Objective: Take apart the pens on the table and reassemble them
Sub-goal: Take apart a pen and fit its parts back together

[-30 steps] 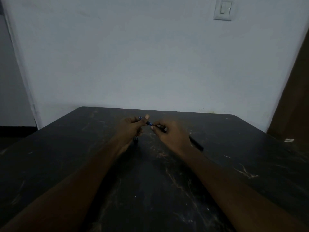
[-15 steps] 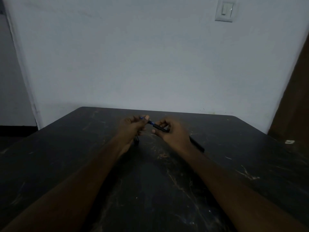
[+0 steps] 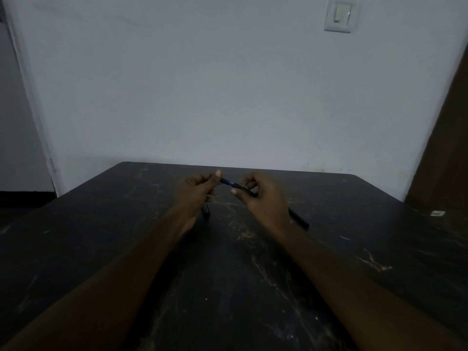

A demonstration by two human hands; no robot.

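Black pen (image 3: 236, 186) between hands | left hand (image 3: 197, 192) pinches tip | right hand (image 3: 263, 198) grips barrel

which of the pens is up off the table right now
The pen with the blue section, held between the left hand and right hand. The black pen behind the right wrist and the short black piece lie on the table.

You work over a dark, marble-veined table (image 3: 228, 274) with a dull, scuffed sheen, holding a black-and-blue plastic-looking pen (image 3: 235, 186) before a matt painted wall (image 3: 202, 97).
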